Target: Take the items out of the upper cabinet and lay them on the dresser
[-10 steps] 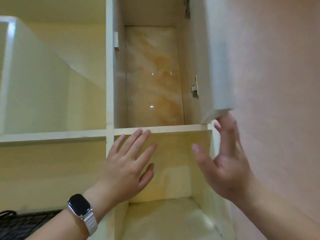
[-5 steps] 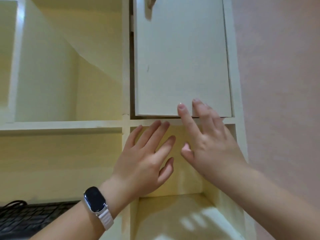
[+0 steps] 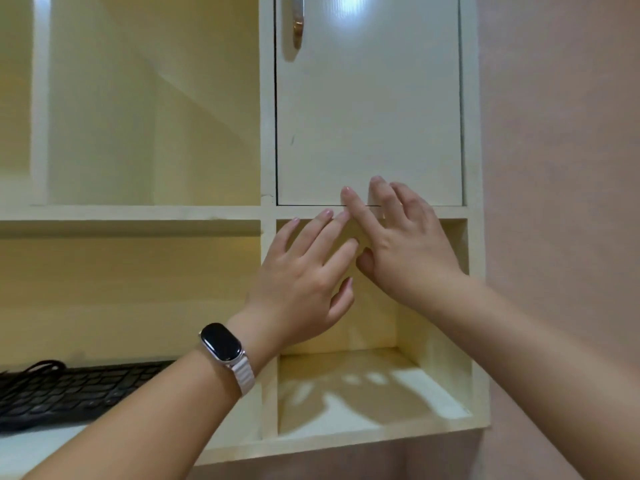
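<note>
Your right hand [image 3: 408, 251] lies flat with its fingers straight and slightly fanned. Its fingertips [image 3: 377, 183] rest on the bottom edge of the upper cabinet door [image 3: 367, 116], and it grips nothing. Your left hand [image 3: 301, 282] is just beside it, fingers spread wide and empty, held in front of the open cubby [image 3: 433, 306] below the door. Its fingertips reach the shelf edge next to your right index finger; whether the two hands touch is unclear. A dark watch [image 3: 221, 342] on a pale strap sits on your left wrist. The door sits flush in its frame, handle [image 3: 298, 26] at the top left, and hides whatever the cabinet holds. A black keyboard [image 3: 69, 389] lies low on the left, and a pink wall [image 3: 554, 168] runs along the right.
</note>
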`<state>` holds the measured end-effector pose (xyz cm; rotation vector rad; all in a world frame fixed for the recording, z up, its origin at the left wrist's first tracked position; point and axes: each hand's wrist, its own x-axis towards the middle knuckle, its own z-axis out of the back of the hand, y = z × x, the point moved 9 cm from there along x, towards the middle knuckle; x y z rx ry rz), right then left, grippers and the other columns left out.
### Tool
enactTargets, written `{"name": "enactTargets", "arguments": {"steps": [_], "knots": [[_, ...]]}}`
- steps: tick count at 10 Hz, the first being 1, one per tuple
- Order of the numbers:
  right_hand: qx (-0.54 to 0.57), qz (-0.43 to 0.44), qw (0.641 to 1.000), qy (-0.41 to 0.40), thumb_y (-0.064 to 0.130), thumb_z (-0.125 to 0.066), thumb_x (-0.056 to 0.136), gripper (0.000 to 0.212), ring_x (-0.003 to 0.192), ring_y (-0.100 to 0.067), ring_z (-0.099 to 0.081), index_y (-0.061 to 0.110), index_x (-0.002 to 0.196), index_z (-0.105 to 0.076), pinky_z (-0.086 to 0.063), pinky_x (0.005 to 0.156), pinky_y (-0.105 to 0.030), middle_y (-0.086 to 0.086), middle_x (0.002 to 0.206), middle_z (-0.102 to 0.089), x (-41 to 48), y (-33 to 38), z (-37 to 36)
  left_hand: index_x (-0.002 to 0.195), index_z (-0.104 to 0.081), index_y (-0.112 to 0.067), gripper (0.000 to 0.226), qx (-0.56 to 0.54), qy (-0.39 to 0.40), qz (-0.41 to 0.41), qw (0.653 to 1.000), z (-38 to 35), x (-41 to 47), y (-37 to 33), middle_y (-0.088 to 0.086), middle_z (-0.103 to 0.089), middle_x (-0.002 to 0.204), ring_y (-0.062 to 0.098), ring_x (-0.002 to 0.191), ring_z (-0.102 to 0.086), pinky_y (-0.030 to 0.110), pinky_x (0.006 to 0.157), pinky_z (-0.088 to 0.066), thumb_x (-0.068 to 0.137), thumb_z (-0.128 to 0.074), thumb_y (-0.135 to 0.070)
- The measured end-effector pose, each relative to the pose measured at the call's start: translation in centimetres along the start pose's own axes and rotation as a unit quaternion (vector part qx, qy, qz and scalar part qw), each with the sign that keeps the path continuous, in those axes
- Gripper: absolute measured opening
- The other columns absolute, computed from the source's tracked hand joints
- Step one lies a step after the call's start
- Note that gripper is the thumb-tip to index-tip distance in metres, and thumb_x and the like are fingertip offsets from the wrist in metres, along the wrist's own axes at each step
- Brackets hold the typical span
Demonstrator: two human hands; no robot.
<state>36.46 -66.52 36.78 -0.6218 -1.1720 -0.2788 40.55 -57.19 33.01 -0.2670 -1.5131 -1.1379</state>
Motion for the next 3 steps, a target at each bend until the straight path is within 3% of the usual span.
{"name": "enactTargets", "arguments": {"steps": [1, 3], "knots": [[0.035, -0.02, 0.998, 0.051, 0.034, -0.064, 0.079, 0.082, 0.138, -0.038, -0.03, 0.025, 0.152, -0.028, -0.03, 0.111, -0.053, -0.018, 0.153, -0.032, -0.3, 0.0, 0.4, 0.119, -0.065, -0.014, 0.043, -0.027, 0.01, 0.0, 1.0, 0.3, 0.0, 0.1, 0.013, -0.05, 0.145, 0.03, 0.137, -0.043, 0.05, 0.11, -0.033, 0.083, -0.058, -0.036], [0.075, -0.016, 0.996, 0.034, 0.045, -0.051, 0.082, 0.059, 0.124, -0.036, -0.049, 0.017, 0.134, -0.053, -0.039, 0.102, -0.047, -0.014, 0.135, -0.053, -1.8, 0.8, 3.8, 0.124, -0.064, -0.013, 0.045, -0.117, -0.025, 0.015, 0.993, 2.9, -2.2, 0.1, 0.012, -0.058, 0.135, 0.029, 0.129, -0.051, 0.048, 0.107, -0.037, 0.083, -0.06, -0.033]]}}
